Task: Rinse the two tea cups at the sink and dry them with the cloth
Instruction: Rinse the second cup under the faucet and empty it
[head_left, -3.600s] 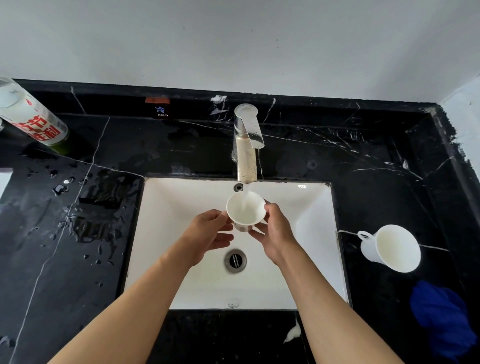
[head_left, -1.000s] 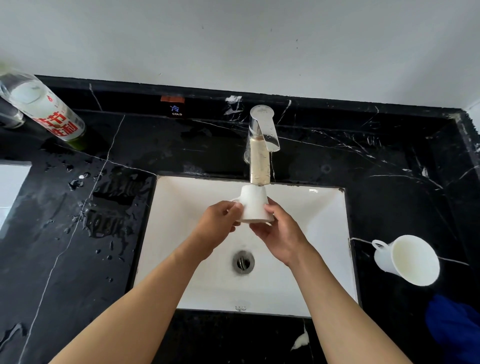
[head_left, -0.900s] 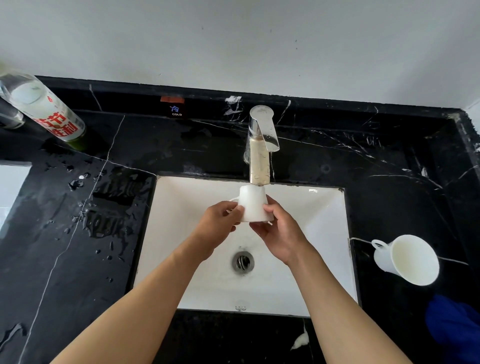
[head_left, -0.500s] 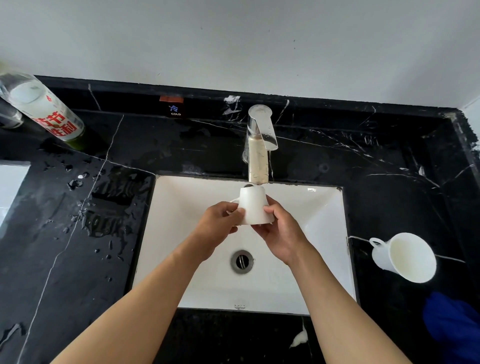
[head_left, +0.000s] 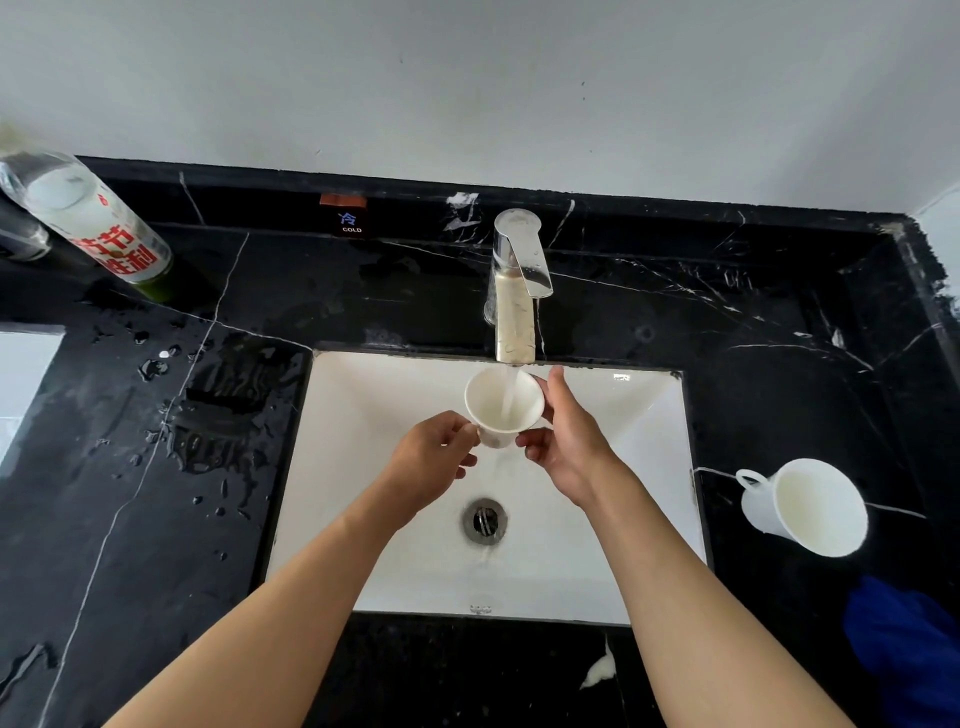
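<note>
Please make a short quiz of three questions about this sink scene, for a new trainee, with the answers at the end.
1. True or false: water from the faucet is running into the held cup.
2. Multiple choice: where is the second cup? A) in the sink basin B) on the black counter to the right of the sink C) in the left hand
3. Fill in: the blue cloth lies on the counter, nearer the camera than the ______ cup.

Key:
1. True. The left hand and right hand both hold the cup, mouth up, over the sink.
2. B
3. second
</note>
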